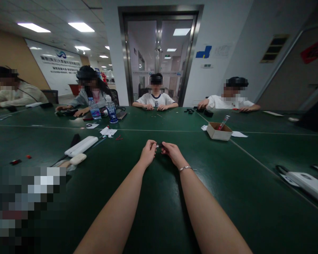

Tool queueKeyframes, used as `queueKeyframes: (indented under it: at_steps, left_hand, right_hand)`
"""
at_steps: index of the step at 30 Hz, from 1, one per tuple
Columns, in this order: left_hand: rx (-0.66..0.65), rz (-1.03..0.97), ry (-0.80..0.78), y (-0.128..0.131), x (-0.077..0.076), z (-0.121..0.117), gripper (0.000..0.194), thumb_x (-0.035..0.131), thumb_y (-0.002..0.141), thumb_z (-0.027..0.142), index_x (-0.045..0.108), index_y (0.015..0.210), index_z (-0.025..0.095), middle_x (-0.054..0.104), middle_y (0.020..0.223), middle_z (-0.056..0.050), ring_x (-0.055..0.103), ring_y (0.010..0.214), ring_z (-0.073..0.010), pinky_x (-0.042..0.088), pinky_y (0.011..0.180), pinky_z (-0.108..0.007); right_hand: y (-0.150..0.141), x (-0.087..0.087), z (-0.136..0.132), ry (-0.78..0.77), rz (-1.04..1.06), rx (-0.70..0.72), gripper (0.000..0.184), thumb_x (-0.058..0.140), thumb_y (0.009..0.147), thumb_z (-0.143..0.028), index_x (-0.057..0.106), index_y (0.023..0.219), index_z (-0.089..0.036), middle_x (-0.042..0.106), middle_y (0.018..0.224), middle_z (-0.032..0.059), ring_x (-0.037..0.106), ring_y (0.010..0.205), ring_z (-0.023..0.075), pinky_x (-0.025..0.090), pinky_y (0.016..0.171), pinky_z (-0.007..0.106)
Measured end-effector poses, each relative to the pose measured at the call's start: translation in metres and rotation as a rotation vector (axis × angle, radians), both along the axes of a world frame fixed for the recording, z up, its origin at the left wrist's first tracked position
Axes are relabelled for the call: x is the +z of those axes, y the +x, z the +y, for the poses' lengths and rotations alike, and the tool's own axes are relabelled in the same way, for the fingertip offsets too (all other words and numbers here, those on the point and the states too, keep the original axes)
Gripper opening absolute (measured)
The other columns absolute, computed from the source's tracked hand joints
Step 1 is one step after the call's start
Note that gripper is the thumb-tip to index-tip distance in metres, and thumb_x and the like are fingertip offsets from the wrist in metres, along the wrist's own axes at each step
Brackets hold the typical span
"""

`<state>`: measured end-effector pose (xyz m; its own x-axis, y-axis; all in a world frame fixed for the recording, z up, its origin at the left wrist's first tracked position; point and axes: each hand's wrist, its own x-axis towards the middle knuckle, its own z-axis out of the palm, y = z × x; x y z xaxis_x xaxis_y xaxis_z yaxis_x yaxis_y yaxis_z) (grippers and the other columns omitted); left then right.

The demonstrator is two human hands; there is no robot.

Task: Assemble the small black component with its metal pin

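Observation:
Both my hands meet over the middle of the green table [159, 197], a little above its top. A small black piece with a shiny silver end [157, 146] spans the gap between my fingertips; it is too small to tell its kind. My left hand [147, 153] is closed, thumb and fingers pinching the silver end. From the other side, my right hand [172, 152] pinches the black end, its other fingers curled in. A silver bracelet [186, 168] circles my right wrist.
Left of my hands lie a white power strip [81, 146] and paper scraps [108, 132]. Two bottles [111, 110] stand farther back. An open cardboard box [218, 133] sits at right, another power strip [308, 183] at far right. Several people [155, 100] sit around the table.

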<state>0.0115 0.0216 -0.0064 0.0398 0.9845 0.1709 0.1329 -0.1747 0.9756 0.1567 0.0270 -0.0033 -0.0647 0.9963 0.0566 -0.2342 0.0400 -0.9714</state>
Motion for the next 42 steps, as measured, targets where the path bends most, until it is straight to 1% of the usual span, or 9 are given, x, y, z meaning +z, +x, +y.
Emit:
queueKeyframes:
  at_steps: [3, 7, 12, 16, 21, 26, 30, 35, 42]
  left_hand:
    - [0.007, -0.037, -0.034, 0.000, -0.001, 0.001, 0.018, 0.050, 0.083, 0.027, 0.050, 0.100, 0.022, 0.055, 0.079, 0.001, 0.052, 0.057, -0.0076, 0.037, 0.044, -0.015]
    - [-0.038, 0.001, -0.042, -0.001, -0.002, 0.001, 0.023, 0.037, 0.089, 0.035, 0.054, 0.096, 0.020, 0.054, 0.064, 0.002, 0.049, 0.051, -0.0085, 0.036, 0.045, -0.017]
    - [-0.014, -0.001, -0.033, -0.001, -0.001, 0.000, 0.019, 0.048, 0.084, 0.028, 0.053, 0.101, 0.022, 0.056, 0.076, 0.001, 0.051, 0.059, -0.0091, 0.037, 0.046, -0.017]
    - [-0.024, 0.006, -0.035, 0.000, -0.001, 0.000, 0.025, 0.036, 0.090, 0.035, 0.055, 0.096, 0.021, 0.050, 0.063, 0.002, 0.046, 0.051, -0.0088, 0.036, 0.045, -0.017]
    - [0.015, -0.019, -0.034, 0.000, -0.001, 0.001, 0.020, 0.046, 0.084, 0.030, 0.054, 0.101, 0.023, 0.052, 0.074, 0.001, 0.049, 0.058, -0.0095, 0.037, 0.045, -0.017]
    - [-0.009, -0.013, -0.093, -0.001, 0.002, 0.000, 0.029, 0.032, 0.091, 0.038, 0.054, 0.099, 0.021, 0.047, 0.060, 0.003, 0.043, 0.048, -0.0095, 0.034, 0.043, -0.019]
    - [0.025, -0.055, -0.080, 0.000, 0.002, 0.001, 0.022, 0.043, 0.085, 0.028, 0.053, 0.104, 0.022, 0.050, 0.067, 0.002, 0.047, 0.054, -0.0098, 0.036, 0.045, -0.018]
    - [-0.045, -0.062, -0.064, -0.001, -0.004, 0.005, 0.031, 0.034, 0.090, 0.037, 0.056, 0.101, 0.019, 0.049, 0.058, 0.003, 0.044, 0.047, -0.0097, 0.035, 0.043, -0.019]
    - [-0.061, -0.068, -0.038, -0.002, -0.008, 0.007, 0.025, 0.042, 0.088, 0.032, 0.055, 0.105, 0.020, 0.052, 0.067, 0.001, 0.047, 0.055, -0.0091, 0.037, 0.045, -0.018]
  right_hand:
    - [0.000, 0.000, -0.001, 0.019, -0.019, 0.011, 0.041, 0.078, 0.060, -0.053, 0.065, 0.062, -0.014, 0.059, 0.059, 0.0015, 0.051, 0.052, 0.0110, 0.044, 0.056, 0.025]
    - [-0.001, 0.002, -0.001, 0.029, -0.070, 0.037, 0.042, 0.078, 0.058, -0.054, 0.065, 0.063, -0.014, 0.059, 0.060, 0.0017, 0.051, 0.053, 0.0107, 0.041, 0.055, 0.025]
    - [-0.002, 0.003, -0.002, 0.026, -0.090, 0.027, 0.043, 0.077, 0.057, -0.055, 0.066, 0.063, -0.014, 0.060, 0.060, 0.0015, 0.051, 0.053, 0.0109, 0.041, 0.056, 0.025]
    - [-0.003, 0.003, -0.002, 0.032, -0.101, 0.028, 0.042, 0.077, 0.058, -0.055, 0.065, 0.060, -0.015, 0.060, 0.060, 0.0018, 0.051, 0.053, 0.0110, 0.040, 0.055, 0.025]
    - [-0.003, 0.003, -0.003, 0.022, -0.095, 0.019, 0.042, 0.077, 0.057, -0.054, 0.066, 0.063, -0.014, 0.061, 0.060, 0.0018, 0.051, 0.053, 0.0112, 0.040, 0.054, 0.025]
    - [-0.003, 0.003, -0.003, 0.028, -0.104, 0.033, 0.041, 0.077, 0.059, -0.054, 0.066, 0.063, -0.014, 0.061, 0.061, 0.0020, 0.051, 0.053, 0.0109, 0.040, 0.054, 0.025]
    - [-0.003, 0.004, -0.003, 0.031, -0.097, 0.040, 0.040, 0.077, 0.060, -0.053, 0.066, 0.064, -0.014, 0.061, 0.061, 0.0015, 0.052, 0.053, 0.0109, 0.040, 0.055, 0.025]
    - [-0.003, 0.004, -0.003, 0.032, -0.093, 0.046, 0.039, 0.077, 0.060, -0.052, 0.066, 0.064, -0.014, 0.061, 0.062, 0.0015, 0.051, 0.053, 0.0105, 0.040, 0.056, 0.025]
    - [-0.003, 0.004, -0.003, 0.017, -0.076, 0.039, 0.040, 0.078, 0.058, -0.052, 0.067, 0.065, -0.014, 0.061, 0.060, 0.0012, 0.051, 0.052, 0.0102, 0.040, 0.054, 0.024]
